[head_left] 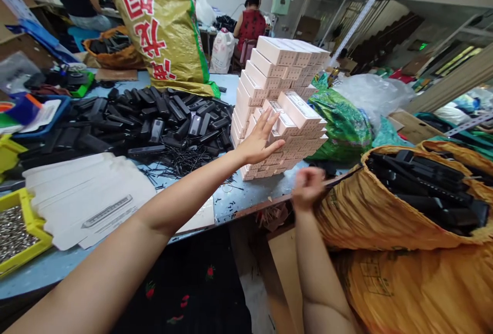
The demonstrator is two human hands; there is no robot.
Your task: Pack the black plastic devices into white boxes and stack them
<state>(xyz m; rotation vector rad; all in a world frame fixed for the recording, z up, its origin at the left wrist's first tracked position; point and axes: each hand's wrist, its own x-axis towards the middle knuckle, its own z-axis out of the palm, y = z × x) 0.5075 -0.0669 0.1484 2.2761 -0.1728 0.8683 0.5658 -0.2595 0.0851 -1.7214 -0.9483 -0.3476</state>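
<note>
My left hand (262, 141) is spread open against the front of a stack of white boxes (265, 78), its fingers over the boxes on a lower step. Whether the palm presses on them I cannot tell. My right hand (308, 188) is blurred and curled closed in front of the table edge, beside an orange woven sack (339, 205). A dark strip (344, 175) runs between that hand and the sack's rim; what the fingers hold, if anything, is hidden. One box (300, 108) with a printed top lies on the stack's lower step.
Black plastic casings (154, 113) and thin black pieces (188, 159) cover the table's middle. Flat white printed cartons (96, 195) and a yellow bin (34, 241) of small metal parts lie left. A green bag (339, 128) stands behind the stack. Two people sit farther back.
</note>
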